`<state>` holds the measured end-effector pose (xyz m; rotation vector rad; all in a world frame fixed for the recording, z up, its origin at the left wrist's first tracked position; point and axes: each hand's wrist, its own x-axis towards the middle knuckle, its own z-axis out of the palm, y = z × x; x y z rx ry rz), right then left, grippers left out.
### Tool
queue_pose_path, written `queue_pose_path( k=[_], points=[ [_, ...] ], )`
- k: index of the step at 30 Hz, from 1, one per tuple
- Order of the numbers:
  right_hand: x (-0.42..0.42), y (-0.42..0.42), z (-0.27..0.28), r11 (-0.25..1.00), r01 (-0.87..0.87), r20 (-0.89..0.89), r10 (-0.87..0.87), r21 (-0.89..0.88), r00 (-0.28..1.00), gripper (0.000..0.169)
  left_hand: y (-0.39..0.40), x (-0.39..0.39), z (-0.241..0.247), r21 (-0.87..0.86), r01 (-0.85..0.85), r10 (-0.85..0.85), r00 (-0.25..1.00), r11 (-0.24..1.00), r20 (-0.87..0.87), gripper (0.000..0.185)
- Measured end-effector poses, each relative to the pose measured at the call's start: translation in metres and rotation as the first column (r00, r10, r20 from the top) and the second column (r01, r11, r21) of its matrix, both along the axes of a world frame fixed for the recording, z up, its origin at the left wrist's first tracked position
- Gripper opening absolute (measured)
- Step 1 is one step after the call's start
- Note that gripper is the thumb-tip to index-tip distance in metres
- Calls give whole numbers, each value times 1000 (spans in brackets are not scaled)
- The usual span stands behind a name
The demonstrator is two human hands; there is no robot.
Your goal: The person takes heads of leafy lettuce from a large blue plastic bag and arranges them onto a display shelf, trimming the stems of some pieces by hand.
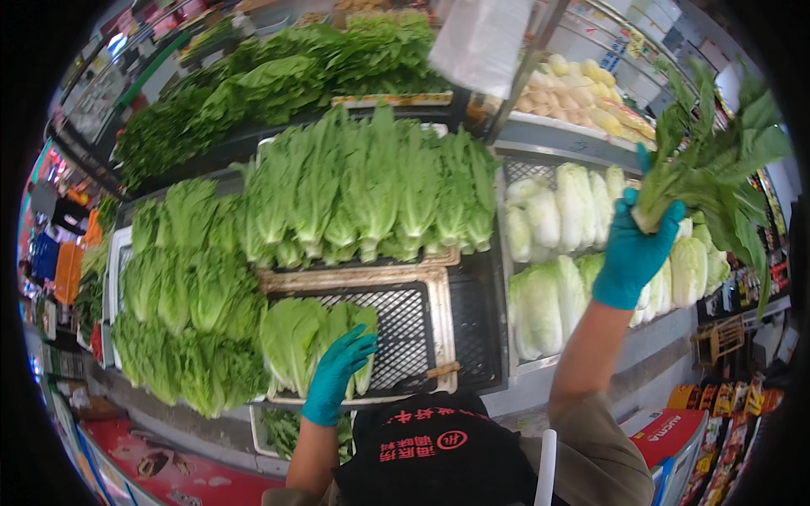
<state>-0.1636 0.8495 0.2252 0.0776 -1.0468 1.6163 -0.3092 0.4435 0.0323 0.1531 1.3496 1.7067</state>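
Note:
My right hand [639, 253], in a teal glove, is raised at the right and grips a bunch of long-leaved greens [702, 158] by its pale cut base. The leaves fan up and to the right, some drooping. Lower down, my left hand [342, 373], gloved too, lies over the right side of some romaine-like lettuce heads [294, 341] with its fingers extended. Those heads rest in a mesh-bottomed plastic crate [443, 316] with a stained pale rim. Across the crate's lower right rim lies a knife [443, 370] with a wooden handle, its dark blade partly hard to make out.
Upright long-leaf lettuces [370, 190] are lined up behind the crate, and more lettuce [190, 297] is stacked left. Napa cabbages [544, 303] fill the right bin. Dark leafy greens [272, 76] lie farther back. Plastic bags [481, 44] hang beside a metal post [528, 69].

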Motion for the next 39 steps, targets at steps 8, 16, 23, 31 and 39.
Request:
queue_pose_path(
  k=[8,16,23,31,39],
  points=[
    [-40,-47,-70,630,-737,-172,720,-243,672,73,67,-20,25,-4,-120,120,991,993,-60,51],
    [-36,-124,-146,970,-244,866,137,-19,481,80,129,-10,52,205,91,-26,954,974,-300,79],
    [-9,-194,-154,664,-584,824,-85,466,560,78,88,21,-54,602,-500,178,839,623,513,64],
    [4,-203,-171,859,-438,784,72,266,617,50,59,51,-20,529,-549,406,835,647,371,71],
    [18,-229,-196,863,-475,796,405,-171,450,19,28,95,-16,410,-703,602,710,581,365,59]
  ],
)
